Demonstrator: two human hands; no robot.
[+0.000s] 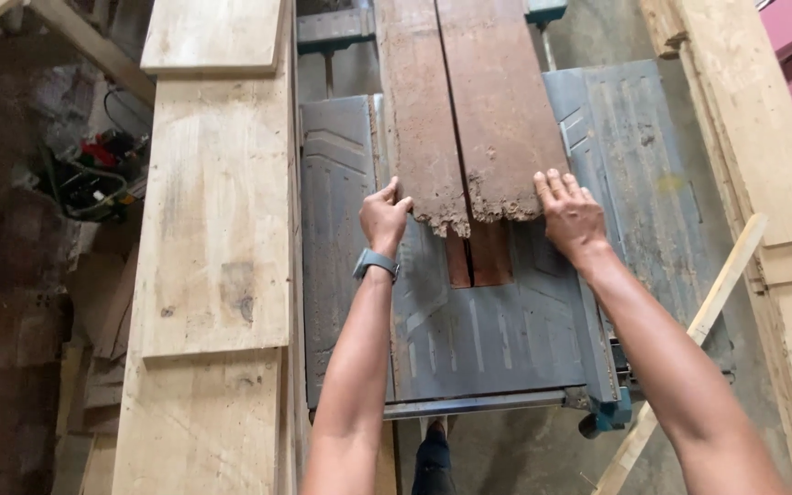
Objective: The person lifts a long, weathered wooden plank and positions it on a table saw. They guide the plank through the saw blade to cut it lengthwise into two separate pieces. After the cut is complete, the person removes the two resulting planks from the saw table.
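Board (465,110), brown, rough, lies lengthwise on saw table (497,339), split down the middle by a cut; near end ragged/crumbly. L hand (383,218) at board's left edge near the ragged end, fingers curled together, thumb + fingertips pressing the edge. R hand (572,213) flat on the right near corner, fingers straight and close together, palm partly on table. Watch (376,263) on L wrist.

To do it well (judgement): keep both hands on the outer edges, well off the cut line, even pressure from both sides so the halves don't pinch or twist, board flat on table. The crumbly end may break off, so grip on solid wood.

Surface: grey metal, ribbed, worn, reddish insert (478,257) visible just behind the board end. Pale planks (213,202) stacked at left, more timber at right, thin stick (689,348) leaning by the table's right side. Floor is concrete, wiring clutter far left. Blade not visible.
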